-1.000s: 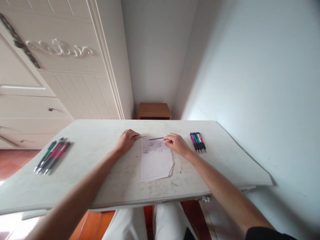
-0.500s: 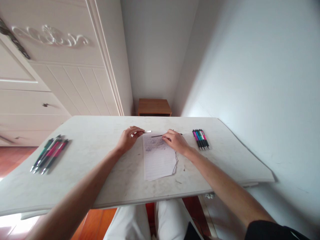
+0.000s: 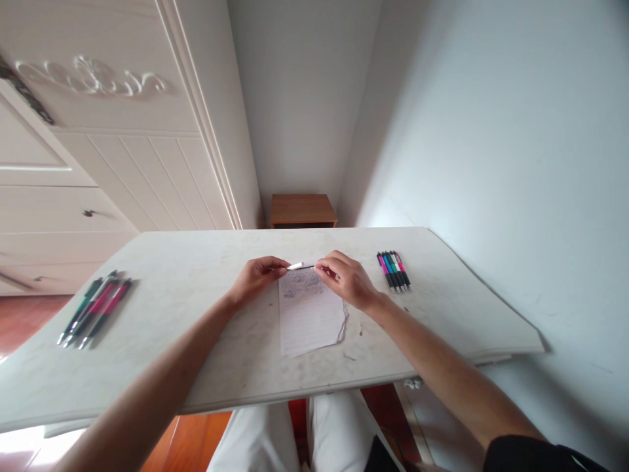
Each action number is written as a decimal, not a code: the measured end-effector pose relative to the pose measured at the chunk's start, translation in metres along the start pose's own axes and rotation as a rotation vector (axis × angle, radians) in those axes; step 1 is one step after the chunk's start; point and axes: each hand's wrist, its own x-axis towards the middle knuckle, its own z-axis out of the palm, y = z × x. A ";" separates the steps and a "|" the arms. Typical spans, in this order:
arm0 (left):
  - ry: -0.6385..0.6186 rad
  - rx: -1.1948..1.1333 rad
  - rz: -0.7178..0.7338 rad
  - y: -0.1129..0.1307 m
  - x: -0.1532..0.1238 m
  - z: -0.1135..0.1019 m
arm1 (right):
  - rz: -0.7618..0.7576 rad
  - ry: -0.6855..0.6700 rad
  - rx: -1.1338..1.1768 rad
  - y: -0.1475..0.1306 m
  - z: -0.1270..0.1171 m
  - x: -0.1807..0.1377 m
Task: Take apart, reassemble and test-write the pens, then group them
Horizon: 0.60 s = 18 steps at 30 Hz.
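My left hand (image 3: 259,278) is closed, pinching a short white pen barrel (image 3: 295,266) that sticks out past its fingertips. Closed as well, my right hand (image 3: 346,276) grips a thin dark pen refill (image 3: 307,267) between thumb and fingers. The refill runs across the gap between both hands, close alongside the white barrel; whether it touches the barrel I cannot tell. Beneath them lies a lined sheet of paper (image 3: 309,328), scribbled with dark ink near its top and torn along its right edge.
Several pens (image 3: 95,311) lie side by side at the left of the white table (image 3: 206,367). Another row of pens (image 3: 394,271) rests right of my right hand. Small dark scraps (image 3: 349,357) lie near the paper. A wooden stand (image 3: 303,208) is beyond the far edge.
My right hand has brought the refill left, up to my left hand, and its far end no longer shows on the right. The white barrel now tilts slightly upward.
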 end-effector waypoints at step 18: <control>-0.050 0.135 0.065 0.003 -0.001 0.001 | -0.146 -0.043 -0.240 0.002 0.003 0.000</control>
